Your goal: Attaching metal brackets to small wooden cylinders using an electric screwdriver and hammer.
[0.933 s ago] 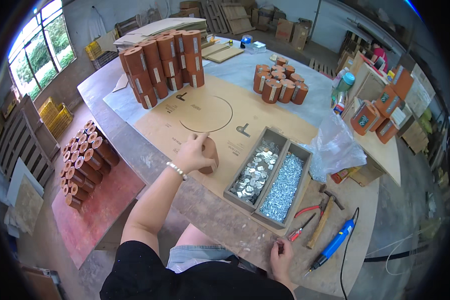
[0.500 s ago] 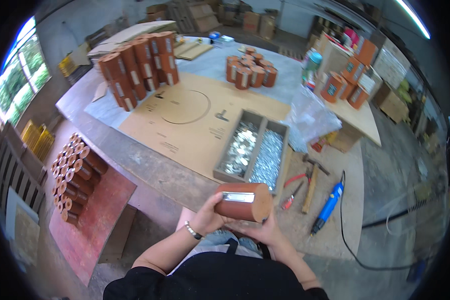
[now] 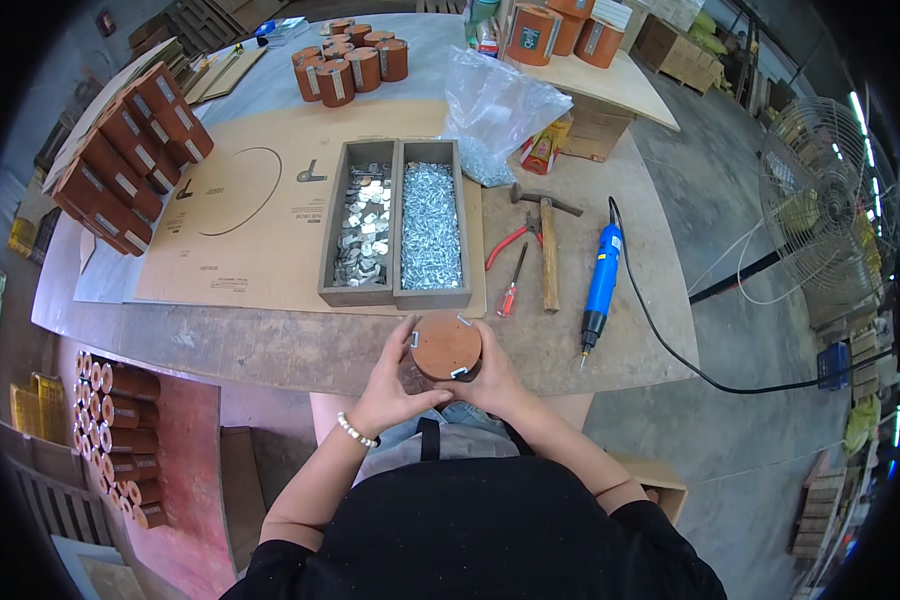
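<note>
Both hands hold a brown cylinder (image 3: 447, 347) upright at the table's near edge, its flat round end facing up with small metal clips on the rim. My left hand (image 3: 398, 385) wraps its left side, thumb across the front. My right hand (image 3: 493, 378) cups its right side. Just beyond stands a grey two-compartment tray (image 3: 394, 296): flat metal pieces in the left compartment, silvery screws in the right.
A red-handled screwdriver (image 3: 511, 282), pliers (image 3: 510, 242), hammer (image 3: 547, 244) and blue electric screwdriver (image 3: 600, 284) lie to the right. Brown cylinders are stacked far left (image 3: 122, 160), grouped at the back (image 3: 350, 62) and on the floor (image 3: 115, 420). A plastic bag (image 3: 498, 105) lies behind the tray.
The cylinder was lying sideways in both hands over my lap; now it is turned end-up at the table edge. A second ago my left hand rested on the cardboard sheet.
</note>
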A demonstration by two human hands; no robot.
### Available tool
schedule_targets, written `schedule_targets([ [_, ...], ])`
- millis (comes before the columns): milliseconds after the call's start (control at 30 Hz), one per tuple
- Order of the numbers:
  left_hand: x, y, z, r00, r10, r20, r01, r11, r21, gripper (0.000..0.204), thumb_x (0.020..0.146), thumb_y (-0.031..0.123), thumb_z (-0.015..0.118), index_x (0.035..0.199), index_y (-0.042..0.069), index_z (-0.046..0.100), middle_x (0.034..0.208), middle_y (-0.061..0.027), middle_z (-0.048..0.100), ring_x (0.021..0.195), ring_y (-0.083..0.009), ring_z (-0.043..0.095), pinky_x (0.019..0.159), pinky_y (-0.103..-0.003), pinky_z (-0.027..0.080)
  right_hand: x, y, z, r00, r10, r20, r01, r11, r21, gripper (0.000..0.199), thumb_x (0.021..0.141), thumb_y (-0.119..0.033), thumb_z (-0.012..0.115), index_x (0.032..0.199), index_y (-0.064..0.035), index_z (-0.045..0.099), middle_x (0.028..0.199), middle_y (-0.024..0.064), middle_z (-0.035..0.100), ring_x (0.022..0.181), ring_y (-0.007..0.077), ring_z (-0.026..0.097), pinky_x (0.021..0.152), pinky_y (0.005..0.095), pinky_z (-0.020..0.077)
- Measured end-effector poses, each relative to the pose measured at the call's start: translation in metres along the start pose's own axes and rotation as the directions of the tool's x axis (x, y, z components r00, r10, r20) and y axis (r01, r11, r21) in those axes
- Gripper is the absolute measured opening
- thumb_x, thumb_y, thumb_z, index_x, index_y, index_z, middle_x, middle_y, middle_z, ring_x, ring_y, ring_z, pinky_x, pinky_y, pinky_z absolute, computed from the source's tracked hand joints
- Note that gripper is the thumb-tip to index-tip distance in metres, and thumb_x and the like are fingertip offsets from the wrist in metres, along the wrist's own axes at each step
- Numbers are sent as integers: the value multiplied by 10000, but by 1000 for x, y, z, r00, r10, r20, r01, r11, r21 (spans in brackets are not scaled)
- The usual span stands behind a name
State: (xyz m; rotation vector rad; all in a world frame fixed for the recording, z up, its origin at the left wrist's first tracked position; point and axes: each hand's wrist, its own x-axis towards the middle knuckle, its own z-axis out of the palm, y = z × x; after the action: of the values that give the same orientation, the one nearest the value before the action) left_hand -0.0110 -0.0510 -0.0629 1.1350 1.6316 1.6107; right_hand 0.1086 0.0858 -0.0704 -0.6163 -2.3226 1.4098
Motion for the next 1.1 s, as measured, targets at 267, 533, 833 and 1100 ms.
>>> schedule_targets([
  [267, -7, -42, 22, 972, -52, -227, 76, 993, 96, 1017, 499, 103, 866, 1320, 8, 274, 1237, -141, 413, 1170, -287, 431, 971, -377, 384, 10, 3, -82, 986, -73, -150, 20, 945, -328, 526, 719, -140, 664, 1185, -12, 458, 1162, 185, 504, 1118, 350, 449, 969, 410, 358],
  [533, -5, -39, 24, 965, 15, -261, 37, 981, 193, 952, 517, 116, 849, 1294, 15, 309, 1215, -169, 410, 1132, -305, 429, 969, -370, 371, 64, 90, -156, 681, 321, -658, -699, 553, -453, 632, 711, -297, 703, 1188, 23, 441, 1146, 244, 526, 1118, 371, 478, 949, 426, 386],
  [833, 34, 30, -45, 967, 217, -136, -175, 948, 266, 627, 766, 154, 662, 1295, 20, 352, 1132, -145, 530, 1066, -240, 518, 928, -367, 400, 59, 110, -195, 712, 534, -457, -488, 843, 225, 550, 570, -146, 665, 1081, 12, 537, 798, 96, 589, 668, 243, 581, 627, 355, 494],
  [1100, 142, -9, -43, 965, 89, 246, -255, 106, 961, 165, 677, 224, 685, 825, 153, 664, 834, -3, 614, 950, -214, 524, 748, -403, 421, 12, -26, -191, 910, 160, -383, 235, 563, 792, 691, 606, -47, 607, 1263, -25, 392, 818, 73, 500, 727, 177, 510, 630, 307, 479],
])
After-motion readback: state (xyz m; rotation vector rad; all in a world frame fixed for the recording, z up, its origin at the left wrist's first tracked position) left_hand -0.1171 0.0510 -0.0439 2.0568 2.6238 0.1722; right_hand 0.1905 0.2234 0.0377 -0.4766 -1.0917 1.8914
